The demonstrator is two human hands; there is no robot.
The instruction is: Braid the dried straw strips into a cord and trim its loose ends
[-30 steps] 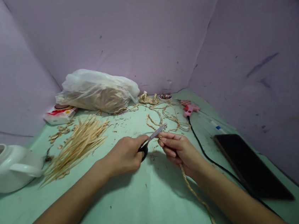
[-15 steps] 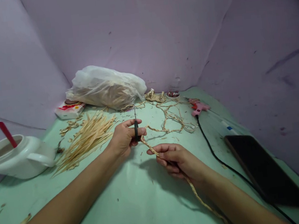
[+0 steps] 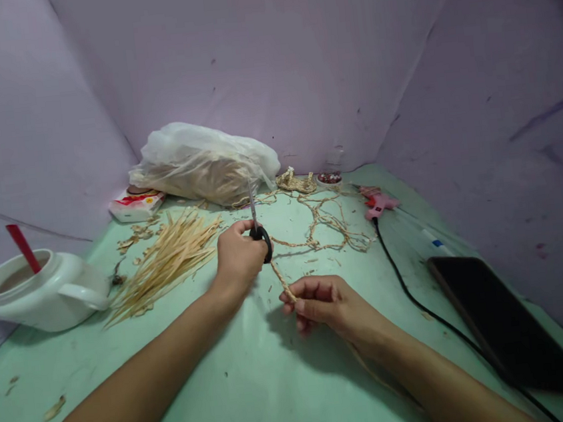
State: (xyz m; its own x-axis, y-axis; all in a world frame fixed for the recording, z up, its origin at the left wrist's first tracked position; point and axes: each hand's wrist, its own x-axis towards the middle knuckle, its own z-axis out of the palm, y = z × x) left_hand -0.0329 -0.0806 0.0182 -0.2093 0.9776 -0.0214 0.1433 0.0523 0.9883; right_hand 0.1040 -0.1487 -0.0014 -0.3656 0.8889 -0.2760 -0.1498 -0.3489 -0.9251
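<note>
My left hand (image 3: 240,255) is closed around a pair of scissors (image 3: 267,242) with black handles, its blades pointing up and away. A braided straw-coloured cord (image 3: 283,280) runs from beside the scissors down to my right hand (image 3: 324,304), which pinches it between thumb and fingers. The cord reappears below my right wrist and trails toward the near edge. Beyond my hands, more of the cord lies in loose loops (image 3: 331,229) on the green tabletop. Whether my left fingers also grip the cord is hidden behind the hand.
Flat dry strips (image 3: 170,259) lie left of my hands, beside a white pot (image 3: 64,297) holding a red-handled utensil. At the back are a plastic bag (image 3: 201,169), a small box (image 3: 136,206) and a woven piece (image 3: 296,181). On the right are a pink glue gun (image 3: 380,204) and a dark tablet (image 3: 505,328).
My left hand has rolled over, so its back faces up and the scissors' handle loops show on its right. My right hand has shifted slightly along the cord. The view has moved slightly left.
</note>
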